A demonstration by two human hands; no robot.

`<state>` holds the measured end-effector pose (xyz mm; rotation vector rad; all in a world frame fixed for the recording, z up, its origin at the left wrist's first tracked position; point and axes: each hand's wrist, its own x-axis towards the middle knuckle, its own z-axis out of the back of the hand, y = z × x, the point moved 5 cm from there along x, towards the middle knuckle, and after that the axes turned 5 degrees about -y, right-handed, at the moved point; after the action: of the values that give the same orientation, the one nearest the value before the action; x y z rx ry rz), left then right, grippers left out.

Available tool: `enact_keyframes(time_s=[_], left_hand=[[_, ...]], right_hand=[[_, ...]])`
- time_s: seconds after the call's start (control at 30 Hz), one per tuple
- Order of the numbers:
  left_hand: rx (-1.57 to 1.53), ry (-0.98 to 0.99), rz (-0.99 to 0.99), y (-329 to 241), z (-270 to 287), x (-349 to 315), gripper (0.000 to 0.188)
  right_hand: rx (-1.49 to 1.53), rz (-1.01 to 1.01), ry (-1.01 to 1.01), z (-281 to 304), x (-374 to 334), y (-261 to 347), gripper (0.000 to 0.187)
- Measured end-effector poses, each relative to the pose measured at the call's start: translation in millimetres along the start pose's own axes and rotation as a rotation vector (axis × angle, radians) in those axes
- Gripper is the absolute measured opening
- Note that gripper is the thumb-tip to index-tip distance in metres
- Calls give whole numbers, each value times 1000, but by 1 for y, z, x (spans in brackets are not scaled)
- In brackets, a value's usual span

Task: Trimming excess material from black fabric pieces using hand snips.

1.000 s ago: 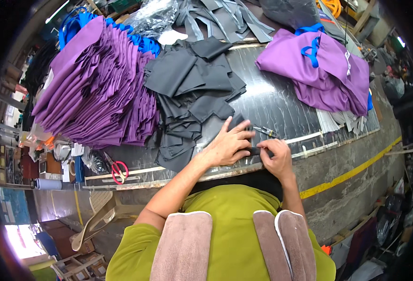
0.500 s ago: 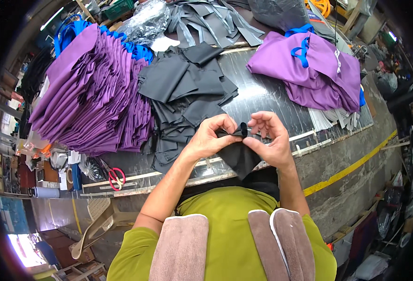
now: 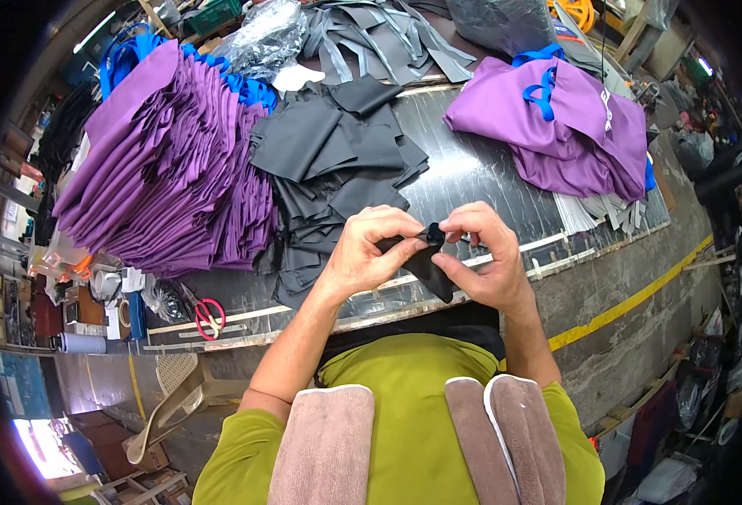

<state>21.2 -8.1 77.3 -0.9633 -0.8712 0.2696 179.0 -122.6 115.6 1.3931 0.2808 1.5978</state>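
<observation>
Just above the table's front edge, my left hand (image 3: 378, 251) pinches a small piece of black cloth (image 3: 430, 276) between thumb and fingers. The cloth hangs down to a point between my two hands. At its upper edge is a small dark rolled or looped part (image 3: 435, 234); I cannot make out exactly what it is. My right hand (image 3: 487, 257) has its thumb and forefinger curled around this part, with the other fingers bent behind. A loose pile of black cloth pieces (image 3: 325, 147) lies just beyond my left hand.
A tall stack of purple bags (image 3: 169, 168) with blue handles stands at the left. More purple bags (image 3: 560, 126) lie at the right of the dark table (image 3: 463, 160). Red-handled scissors (image 3: 209, 318) rest near the front edge. A beige plastic chair (image 3: 173, 400) stands lower left.
The hanging cloth has been drawn up and shows less below my hands. My right thumb and forefinger have closed in on the dark rolled part.
</observation>
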Motion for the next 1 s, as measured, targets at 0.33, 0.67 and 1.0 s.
enact_keyframes(time_s=[0.33, 0.67, 1.0], left_hand=[[-52, 123, 24, -5, -4, 0, 13], [-299, 68, 530, 17, -7, -19, 13], [-65, 90, 496, 32, -6, -11, 19]], right_hand=[[-260, 88, 203, 4, 21, 17, 30], [-15, -219, 435, -7, 13, -18, 27], [507, -722, 473, -19, -24, -65, 27]])
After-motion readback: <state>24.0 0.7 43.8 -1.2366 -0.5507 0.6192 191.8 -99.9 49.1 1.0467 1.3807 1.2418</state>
